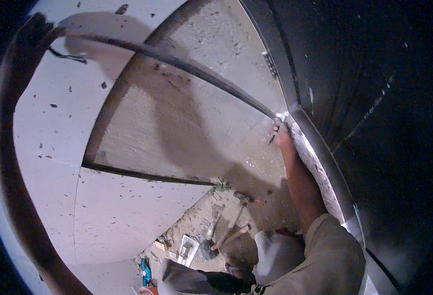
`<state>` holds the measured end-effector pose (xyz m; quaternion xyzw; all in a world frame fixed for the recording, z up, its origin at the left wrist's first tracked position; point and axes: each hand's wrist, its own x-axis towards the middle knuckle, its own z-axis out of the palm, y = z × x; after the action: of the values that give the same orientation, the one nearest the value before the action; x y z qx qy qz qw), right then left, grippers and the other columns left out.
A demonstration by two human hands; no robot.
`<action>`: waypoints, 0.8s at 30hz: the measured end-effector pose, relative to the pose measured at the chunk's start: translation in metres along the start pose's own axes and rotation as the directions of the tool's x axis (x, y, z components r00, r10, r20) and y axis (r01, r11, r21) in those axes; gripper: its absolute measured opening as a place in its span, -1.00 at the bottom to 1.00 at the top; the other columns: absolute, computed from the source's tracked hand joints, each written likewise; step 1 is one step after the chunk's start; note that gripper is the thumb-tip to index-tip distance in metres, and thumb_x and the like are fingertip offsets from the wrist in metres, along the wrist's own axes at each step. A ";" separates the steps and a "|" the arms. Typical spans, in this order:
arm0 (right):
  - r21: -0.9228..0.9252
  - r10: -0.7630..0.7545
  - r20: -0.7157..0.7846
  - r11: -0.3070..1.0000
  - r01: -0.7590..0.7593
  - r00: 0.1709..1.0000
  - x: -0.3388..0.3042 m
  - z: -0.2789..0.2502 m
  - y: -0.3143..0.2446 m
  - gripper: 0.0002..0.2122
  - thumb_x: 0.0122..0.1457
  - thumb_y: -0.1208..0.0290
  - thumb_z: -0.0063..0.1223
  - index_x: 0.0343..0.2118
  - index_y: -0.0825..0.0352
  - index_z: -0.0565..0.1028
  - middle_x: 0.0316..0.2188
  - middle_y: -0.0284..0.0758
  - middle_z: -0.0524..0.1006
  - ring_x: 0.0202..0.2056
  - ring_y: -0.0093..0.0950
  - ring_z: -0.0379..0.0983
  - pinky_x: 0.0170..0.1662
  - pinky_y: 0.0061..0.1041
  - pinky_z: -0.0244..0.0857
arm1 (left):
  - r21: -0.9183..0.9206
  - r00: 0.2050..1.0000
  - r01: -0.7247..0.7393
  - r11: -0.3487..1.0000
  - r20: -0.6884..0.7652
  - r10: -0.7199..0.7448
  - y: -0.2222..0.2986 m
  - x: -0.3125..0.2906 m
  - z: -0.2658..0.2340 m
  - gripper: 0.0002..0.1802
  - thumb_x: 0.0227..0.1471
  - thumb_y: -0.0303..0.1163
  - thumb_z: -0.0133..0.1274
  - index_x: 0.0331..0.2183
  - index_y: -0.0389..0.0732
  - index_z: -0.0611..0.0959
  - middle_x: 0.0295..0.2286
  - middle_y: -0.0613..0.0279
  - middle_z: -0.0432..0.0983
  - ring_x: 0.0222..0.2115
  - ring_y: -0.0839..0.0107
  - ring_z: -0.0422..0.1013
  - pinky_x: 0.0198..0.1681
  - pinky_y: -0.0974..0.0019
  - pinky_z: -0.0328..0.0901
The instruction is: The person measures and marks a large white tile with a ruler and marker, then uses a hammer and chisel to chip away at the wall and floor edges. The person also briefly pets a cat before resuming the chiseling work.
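A long, narrow, dark strip, apparently the blade of a tape measure (197, 71), runs from far left to centre right over bare, rough mortar (128, 123). My left hand (37, 32), in deep shadow, is closed at its far end. A black strap (69, 57) dangles beside this hand; whatever case is in the palm cannot be made out. At the other end, by the dark frame (320, 140), the fingers of my right hand (281, 133) pinch the strip. A thin dark piece (271, 139) sticks out from those fingers; its kind is unclear.
Pale tiles (123, 211) strewn with dark chips border the mortar. A large dark panel (398, 132) stands on the right. Near my legs lie a hammer (243, 196), wooden-handled tools (229, 236), a trowel (188, 250), a teal power tool (145, 272) and an orange container (149, 291).
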<state>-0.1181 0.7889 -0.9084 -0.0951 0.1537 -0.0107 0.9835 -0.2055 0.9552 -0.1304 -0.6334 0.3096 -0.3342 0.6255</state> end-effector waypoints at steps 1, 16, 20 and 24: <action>-0.001 -0.011 0.029 1.000 0.011 1.000 0.007 -0.006 0.000 -0.90 0.20 0.27 0.00 -0.36 0.13 0.37 -0.58 -0.51 0.32 -0.63 -0.65 0.19 -0.62 -0.62 0.09 | -0.040 0.997 0.081 0.996 0.008 -0.081 0.008 0.009 0.003 -0.54 0.01 0.09 0.02 -0.56 -0.10 0.68 -0.54 0.08 0.55 -0.41 0.15 0.49 -0.37 0.06 0.33; -0.222 -0.124 -0.323 0.974 0.052 0.938 0.054 -0.019 0.028 -0.89 0.15 0.26 0.01 -0.41 0.14 0.39 -0.66 -0.55 0.29 -0.70 -0.66 0.15 -0.66 -0.63 0.07 | -0.305 0.873 0.133 0.943 -0.415 -0.258 0.059 0.117 -0.021 -0.83 -0.11 -0.30 0.08 -0.56 -0.20 0.54 -0.48 0.06 0.45 -0.30 0.10 0.39 -0.23 0.08 0.34; -0.219 -0.120 -0.291 0.974 0.056 0.949 0.057 -0.017 0.033 -0.87 0.15 0.22 -0.01 -0.41 0.14 0.39 -0.68 -0.57 0.27 -0.70 -0.66 0.14 -0.67 -0.62 0.05 | -0.271 0.884 0.128 0.954 -0.404 -0.234 0.058 0.130 -0.013 -0.83 -0.10 -0.32 0.07 -0.56 -0.22 0.54 -0.47 0.05 0.45 -0.29 0.09 0.40 -0.22 0.07 0.34; -0.276 -0.186 -0.307 0.956 0.100 0.933 0.064 -0.022 0.046 -0.86 0.15 0.20 -0.01 -0.42 0.13 0.39 -0.68 -0.59 0.29 -0.71 -0.67 0.14 -0.68 -0.62 0.04 | -0.304 0.903 0.022 0.952 -0.403 -0.149 0.050 0.140 0.000 -0.83 -0.10 -0.34 0.06 -0.57 -0.23 0.53 -0.48 0.06 0.44 -0.29 0.11 0.39 -0.22 0.08 0.34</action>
<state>-0.0643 0.8265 -0.9566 -0.2288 0.3089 -0.0787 0.9198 -0.1224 0.8409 -0.1752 -0.6449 0.4547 -0.4407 0.4279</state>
